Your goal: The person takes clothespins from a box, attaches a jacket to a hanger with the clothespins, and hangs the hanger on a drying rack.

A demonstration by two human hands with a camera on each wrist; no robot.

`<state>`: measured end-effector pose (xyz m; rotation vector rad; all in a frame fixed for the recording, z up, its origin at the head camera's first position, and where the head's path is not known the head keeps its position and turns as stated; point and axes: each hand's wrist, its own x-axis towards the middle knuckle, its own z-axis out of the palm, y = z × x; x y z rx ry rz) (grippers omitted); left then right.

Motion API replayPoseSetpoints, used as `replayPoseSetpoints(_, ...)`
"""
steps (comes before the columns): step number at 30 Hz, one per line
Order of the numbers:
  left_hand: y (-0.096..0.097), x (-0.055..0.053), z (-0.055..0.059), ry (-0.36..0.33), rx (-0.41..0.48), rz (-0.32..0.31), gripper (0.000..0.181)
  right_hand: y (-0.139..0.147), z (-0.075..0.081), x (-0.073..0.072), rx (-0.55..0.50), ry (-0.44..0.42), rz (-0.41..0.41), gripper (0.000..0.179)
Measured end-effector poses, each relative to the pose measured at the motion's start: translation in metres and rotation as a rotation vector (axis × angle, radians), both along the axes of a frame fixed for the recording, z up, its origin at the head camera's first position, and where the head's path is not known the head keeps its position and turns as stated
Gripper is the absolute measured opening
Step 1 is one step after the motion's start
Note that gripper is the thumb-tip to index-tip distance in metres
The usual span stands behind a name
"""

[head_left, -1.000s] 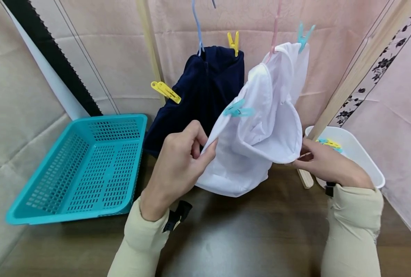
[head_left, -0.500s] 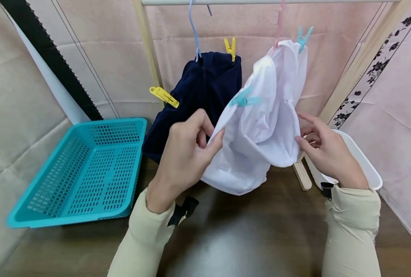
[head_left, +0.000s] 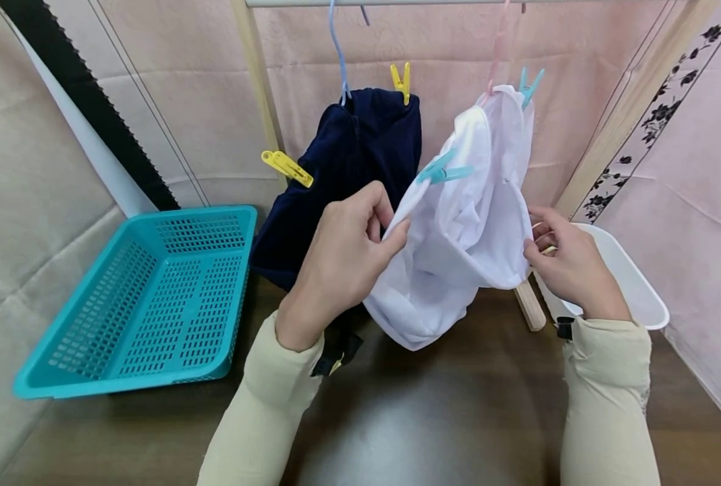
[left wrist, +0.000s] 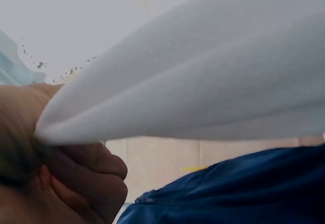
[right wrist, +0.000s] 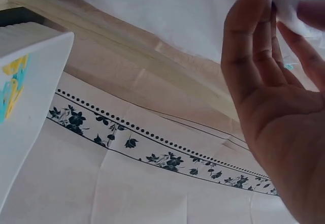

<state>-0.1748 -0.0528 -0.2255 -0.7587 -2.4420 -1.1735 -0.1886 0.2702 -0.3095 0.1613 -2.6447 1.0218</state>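
Observation:
A white garment (head_left: pixel 430 297) hangs from a pink hanger (head_left: pixel 497 50), fixed with light blue clothespins, one on its near side (head_left: pixel 445 170) and one on its far side (head_left: pixel 529 86). My left hand (head_left: pixel 347 255) pinches the garment's left edge between thumb and curled fingers, just below the near clothespin. In the left wrist view the white fabric (left wrist: pixel 193 92) stretches away from that pinch. My right hand (head_left: pixel 574 268) holds the right edge; the right wrist view shows its fingers (right wrist: pixel 241 46) and thumb on the fabric.
A navy garment (head_left: pixel 366 145) with yellow clothespins (head_left: pixel 287 169) hangs on a blue hanger (head_left: pixel 338 50) at left. A turquoise basket (head_left: pixel 32 378) stands left on the table. A white tub (head_left: pixel 634 283) with clothespins (right wrist: pixel 15 87) sits at right, by the wooden rack post (head_left: pixel 630 111).
My right hand has come up from under the garment's lower right corner to its right edge. My left hand has moved right and slightly up, still pinching the cloth, and the near clothespin shifted right.

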Motion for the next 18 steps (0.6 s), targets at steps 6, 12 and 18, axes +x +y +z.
replayPoseSetpoints(6, -0.007, 0.003, -0.007, 0.042, -0.051, 0.082, 0.024, 0.003, -0.003, 0.0, 0.0, -0.022, -0.002, 0.047)
replayPoseSetpoints(12, -0.017, 0.008, -0.012, 0.108, -0.084, 0.128, 0.025, -0.001, -0.005, 0.0, 0.01, 0.001, -0.013, 0.048)
replayPoseSetpoints(18, -0.035, 0.024, -0.018, 0.288, -0.083, 0.17, 0.022, -0.003, -0.001, 0.006, 0.052, 0.074, -0.028, 0.044)
